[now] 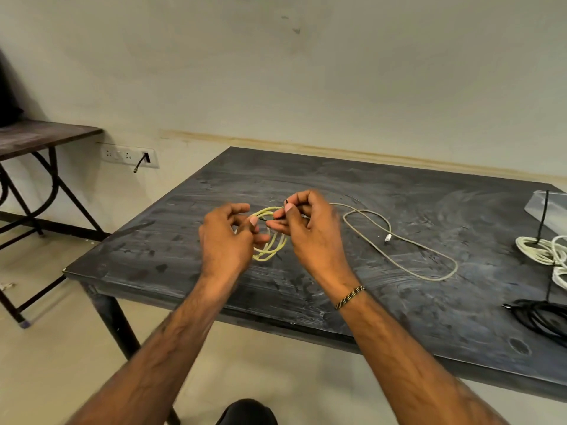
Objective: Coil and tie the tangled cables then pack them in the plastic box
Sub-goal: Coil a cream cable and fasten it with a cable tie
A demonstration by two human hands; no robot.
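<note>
Loose cable [399,253] lies mid-table [214,185]; coiled cables [543,251] right; box [552,210] behind them.

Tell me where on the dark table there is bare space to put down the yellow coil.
Bare patches on the table: the left part, from the left hand to the edge, and the far strip near the wall. The near edge under the forearms is also bare. Crowded: right of the right hand, with the loose grey cable, white coils, black cable and plastic box.

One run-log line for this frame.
both hands tying yellow coil | grey cable loose | plastic box far right
</note>
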